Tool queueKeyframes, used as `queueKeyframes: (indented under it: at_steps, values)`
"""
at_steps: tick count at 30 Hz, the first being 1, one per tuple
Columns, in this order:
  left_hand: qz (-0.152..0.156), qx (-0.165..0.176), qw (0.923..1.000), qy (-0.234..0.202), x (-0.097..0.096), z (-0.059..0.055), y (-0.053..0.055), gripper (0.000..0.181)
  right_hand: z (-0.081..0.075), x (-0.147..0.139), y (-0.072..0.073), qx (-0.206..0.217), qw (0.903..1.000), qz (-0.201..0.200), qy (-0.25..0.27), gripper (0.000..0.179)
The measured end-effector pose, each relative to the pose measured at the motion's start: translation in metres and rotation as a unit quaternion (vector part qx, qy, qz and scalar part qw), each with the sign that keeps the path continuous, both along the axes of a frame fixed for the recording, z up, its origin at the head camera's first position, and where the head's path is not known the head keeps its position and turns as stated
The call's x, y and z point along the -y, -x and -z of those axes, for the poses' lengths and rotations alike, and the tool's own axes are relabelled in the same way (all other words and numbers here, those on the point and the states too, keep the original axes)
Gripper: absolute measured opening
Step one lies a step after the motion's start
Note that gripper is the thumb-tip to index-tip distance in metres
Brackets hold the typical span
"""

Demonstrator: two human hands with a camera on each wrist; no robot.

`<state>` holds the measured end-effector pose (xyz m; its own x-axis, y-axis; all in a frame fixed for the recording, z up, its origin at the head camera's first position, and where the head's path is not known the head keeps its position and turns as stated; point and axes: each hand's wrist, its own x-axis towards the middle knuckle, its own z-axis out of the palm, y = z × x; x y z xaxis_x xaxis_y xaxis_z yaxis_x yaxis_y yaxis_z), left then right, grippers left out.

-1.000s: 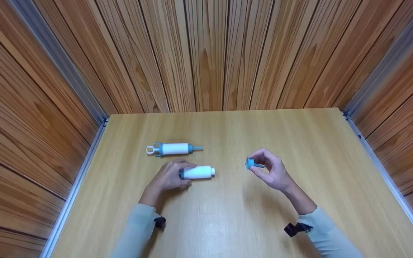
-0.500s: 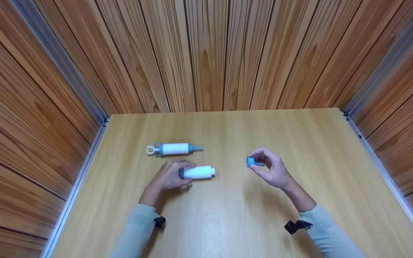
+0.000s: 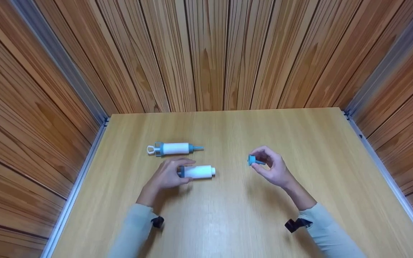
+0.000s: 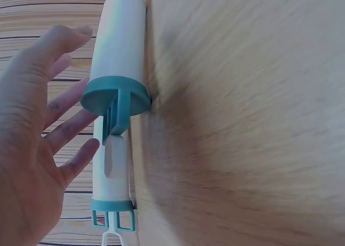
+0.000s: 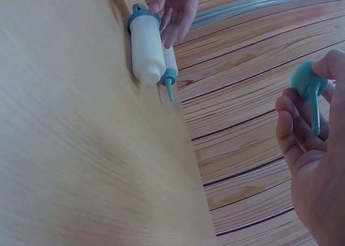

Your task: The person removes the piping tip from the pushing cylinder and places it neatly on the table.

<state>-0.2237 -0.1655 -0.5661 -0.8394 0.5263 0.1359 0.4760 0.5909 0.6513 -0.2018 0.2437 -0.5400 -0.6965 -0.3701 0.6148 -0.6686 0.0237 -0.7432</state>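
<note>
From the left, you've got your left hand (image 3: 170, 175) arched around the blue collar (image 4: 116, 95) of the white barrel (image 3: 198, 172), fingers loosely spread, no grip showing — and it's the nearer of your 2 hands. The barrel lies along the table (image 3: 224, 215), long axis left to right, its bare neck (image 3: 213, 171) pointing your right hand's (image 3: 273, 167) way — there, well apart, you're pinching the blue nozzle cap (image 3: 252, 160), broad end facing the barrel.

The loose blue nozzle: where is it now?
In the head view, the loose blue nozzle is pinched in the right-hand grip, above the table and right of the nearer white cylinder.
</note>
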Motion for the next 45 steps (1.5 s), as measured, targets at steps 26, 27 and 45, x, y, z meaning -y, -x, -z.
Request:
queueKeyframes:
  at_steps: [26,27,45]
  values:
    - [-0.034,-0.101,0.9901,-0.091,-0.028,-0.020,-0.016,0.052,0.008,0.004,0.000,0.031,0.9991,0.028,-0.005,0.040]
    - [-0.034,-0.105,0.9893,-0.095,-0.029,-0.021,-0.016,0.052,0.009,0.005,0.000,0.031,0.9991,0.028,-0.006,0.041]
    - [-0.037,-0.123,0.9814,-0.142,-0.051,-0.034,-0.016,0.049,0.008,0.015,0.001,0.037,0.9989,0.021,0.018,0.038]
